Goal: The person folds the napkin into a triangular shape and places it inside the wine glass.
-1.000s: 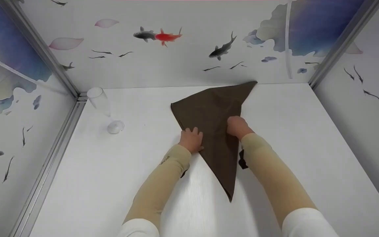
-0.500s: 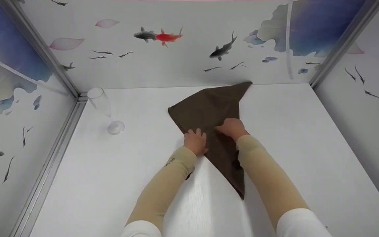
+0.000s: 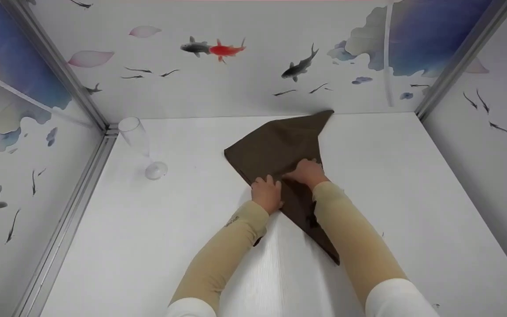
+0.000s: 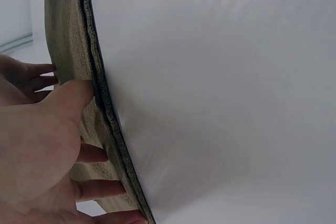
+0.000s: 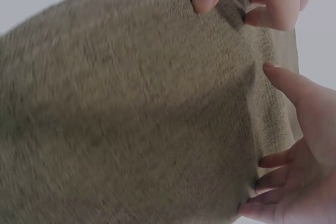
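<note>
A brown cloth (image 3: 275, 141), folded with pointed corners, lies on the white table. My left hand (image 3: 266, 194) rests on its left edge with fingers spread. In the left wrist view, the thumb and fingertips lie along the cloth's layered edge (image 4: 107, 111). Close by on the right, my right hand (image 3: 308, 173) touches the cloth with its thumb pointing toward the left hand. The right wrist view shows that hand (image 5: 315, 166) with thumb and fingers apart, tips against a crease. The cloth's lower part is partly hidden under the right forearm.
A clear stemmed glass (image 3: 135, 137) stands on its round foot at the table's back left. Printed white walls (image 3: 236, 88) with fish pictures enclose the table (image 3: 156, 246) at the back and both sides. The cloth's far corner lies near the back wall.
My right hand has moved left from the cloth's right side toward the left hand. The left hand has shifted slightly right and nearer. The cloth's near corner has swung right.
</note>
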The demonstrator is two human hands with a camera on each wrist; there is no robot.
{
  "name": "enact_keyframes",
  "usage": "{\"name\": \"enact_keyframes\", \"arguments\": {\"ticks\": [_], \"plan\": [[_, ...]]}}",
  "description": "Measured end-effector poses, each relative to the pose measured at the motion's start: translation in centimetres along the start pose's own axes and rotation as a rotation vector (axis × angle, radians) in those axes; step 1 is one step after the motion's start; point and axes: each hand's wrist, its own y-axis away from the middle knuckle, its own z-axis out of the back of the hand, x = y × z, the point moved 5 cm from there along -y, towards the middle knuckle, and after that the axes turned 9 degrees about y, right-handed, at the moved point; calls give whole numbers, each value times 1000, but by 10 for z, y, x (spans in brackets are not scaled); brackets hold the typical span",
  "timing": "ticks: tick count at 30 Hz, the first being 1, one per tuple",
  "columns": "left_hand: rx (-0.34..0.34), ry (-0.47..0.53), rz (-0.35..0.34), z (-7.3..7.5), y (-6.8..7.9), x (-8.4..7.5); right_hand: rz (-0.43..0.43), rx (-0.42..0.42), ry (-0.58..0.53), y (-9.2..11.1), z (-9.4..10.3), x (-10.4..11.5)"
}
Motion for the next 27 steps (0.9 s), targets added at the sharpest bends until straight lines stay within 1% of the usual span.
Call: {"name": "enact_keyframes", "arguments": {"ticks": [3, 8, 13, 17, 22, 27], "plan": [[7, -7, -2, -1, 0, -4, -12, 15, 10, -1, -2, -2], [2, -2, -19, -3, 1, -7, -1, 40, 47, -5, -5, -3], [11, 10, -40, 0, 5, -8, 5, 59, 37, -6, -4, -3], [27, 68, -49, 1, 8, -5, 4, 69, 29, -4, -4, -2], [32, 190, -34, 1, 9, 8, 3, 73, 34, -3, -5, -3], [-28, 279, 31, 1, 2, 35, -1, 86, 34, -3, -4, -3]]}}
